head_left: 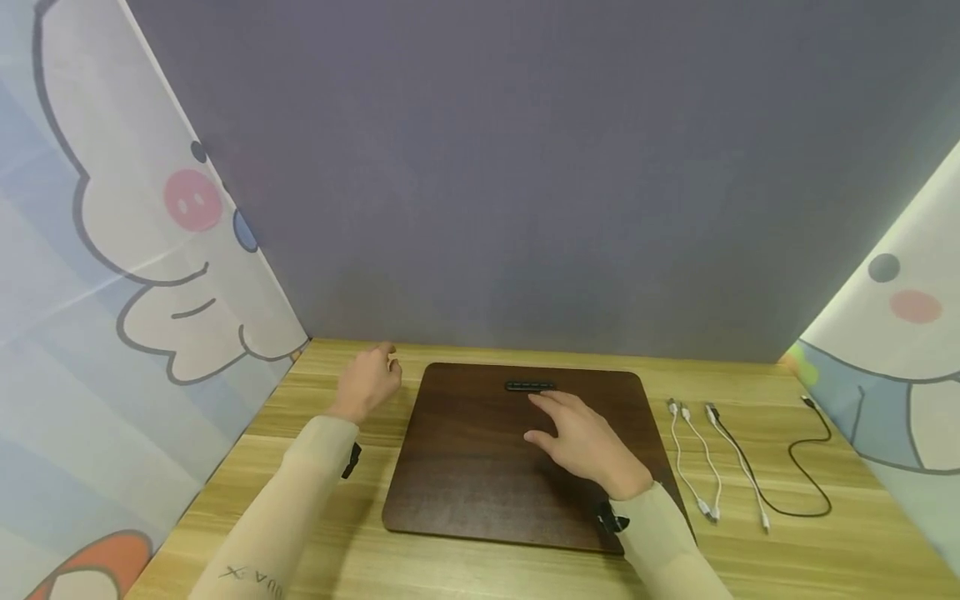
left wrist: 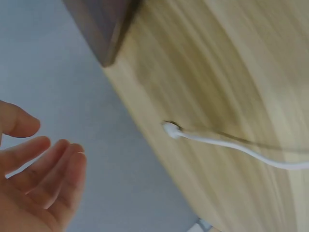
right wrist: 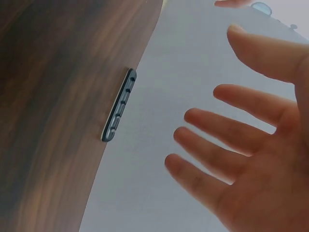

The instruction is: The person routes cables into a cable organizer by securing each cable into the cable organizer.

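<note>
My right hand (head_left: 583, 440) hovers over a dark brown wooden board (head_left: 480, 475), fingers spread and holding nothing. Just beyond its fingertips, near the board's far edge, lies a small black cable holder (head_left: 529, 386). In the right wrist view this cable holder (right wrist: 119, 106) shows a row of several slots, apart from the hand (right wrist: 256, 150). To the left of the board, my left hand (head_left: 367, 383) is held above the table with loosely bent fingers and nothing in them. The left wrist view has a white cable (left wrist: 285, 166) on the wood, its end clear of the left hand (left wrist: 41, 188).
Right of the board, several cables lie on the light wooden table (head_left: 525, 575), among them a white cable (head_left: 717, 479) and a curved black cable (head_left: 829, 500). A grey panel (head_left: 525, 183) stands along the back. Cartoon-printed sheets (head_left: 67, 333) flank both sides.
</note>
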The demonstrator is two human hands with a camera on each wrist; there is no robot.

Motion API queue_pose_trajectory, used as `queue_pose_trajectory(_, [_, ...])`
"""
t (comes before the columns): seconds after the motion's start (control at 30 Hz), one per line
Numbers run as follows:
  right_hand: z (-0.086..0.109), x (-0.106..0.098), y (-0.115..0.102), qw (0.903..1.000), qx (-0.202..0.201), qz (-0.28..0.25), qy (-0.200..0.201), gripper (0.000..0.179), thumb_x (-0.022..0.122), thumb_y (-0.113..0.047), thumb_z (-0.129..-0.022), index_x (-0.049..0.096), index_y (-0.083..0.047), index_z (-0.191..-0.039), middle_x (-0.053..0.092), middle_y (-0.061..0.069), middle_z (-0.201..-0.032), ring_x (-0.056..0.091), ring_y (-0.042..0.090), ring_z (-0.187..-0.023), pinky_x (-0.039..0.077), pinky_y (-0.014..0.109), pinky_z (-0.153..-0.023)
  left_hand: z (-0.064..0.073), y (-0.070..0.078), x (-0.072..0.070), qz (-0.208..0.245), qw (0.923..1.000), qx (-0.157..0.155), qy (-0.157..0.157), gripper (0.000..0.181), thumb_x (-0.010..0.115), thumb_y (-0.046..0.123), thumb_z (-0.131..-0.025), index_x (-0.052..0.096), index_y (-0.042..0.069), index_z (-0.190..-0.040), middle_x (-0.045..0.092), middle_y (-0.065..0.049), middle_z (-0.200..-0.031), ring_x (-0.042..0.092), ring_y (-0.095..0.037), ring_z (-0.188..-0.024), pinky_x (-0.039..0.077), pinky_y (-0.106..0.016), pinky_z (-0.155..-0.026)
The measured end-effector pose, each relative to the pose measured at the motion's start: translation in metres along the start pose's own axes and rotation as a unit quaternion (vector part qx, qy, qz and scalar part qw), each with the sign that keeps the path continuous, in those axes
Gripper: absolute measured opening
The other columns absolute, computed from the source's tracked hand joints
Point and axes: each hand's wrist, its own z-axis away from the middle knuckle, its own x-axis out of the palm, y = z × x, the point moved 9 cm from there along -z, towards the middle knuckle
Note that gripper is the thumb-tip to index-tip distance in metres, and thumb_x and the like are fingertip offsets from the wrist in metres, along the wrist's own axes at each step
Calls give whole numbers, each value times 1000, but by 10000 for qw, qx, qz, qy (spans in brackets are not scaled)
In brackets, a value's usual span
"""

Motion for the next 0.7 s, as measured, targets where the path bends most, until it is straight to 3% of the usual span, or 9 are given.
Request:
queue_pose_trajectory(0.2, [-4, -2, -13, 9986, -326, -77, 398, 45, 76, -21, -93, 64, -6, -134, 63, 13, -135, 57, 34, -127, 49, 52, -99, -5, -19, 7, 40, 9999, -133, -63, 37, 50, 13, -100, 59, -7, -130, 63, -28, -126, 68, -41, -94, 56, -53, -76])
queue_pose_trajectory(0.4, [-3, 13, -29, 9970, -369, -563, 393, 37, 75, -20, -94, 68, -9, -129, 67, 9, -129, 63, 31, -117, 53, 49, -92, -3, -41, 18, 15, 9976, -569, -399, 42, 48, 16, -101, 55, -9, -134, 59, -32, -129, 66, -40, -91, 54, -51, -69])
queue_pose_trajectory(0.6, [-4, 26, -46, 9909, -527, -1235, 102, 32, 71, -17, -97, 69, -7, -127, 67, 10, -128, 65, 31, -115, 54, 48, -90, 1, -51, 29, -119, 9911, -852, -1014, 46, 49, 15, -98, 53, -10, -137, 56, -33, -134, 58, -51, -116, 51, -60, -89])
queue_pose_trajectory(0.7, [-6, 28, -49, 9874, -491, -1505, -20, 30, 70, -17, -98, 69, -6, -126, 68, 9, -127, 64, 31, -116, 53, 47, -92, 3, -55, 34, -77, 9859, -1013, -1329, 46, 50, 15, -100, 53, -9, -138, 52, -33, -138, 53, -53, -121, 48, -62, -94])
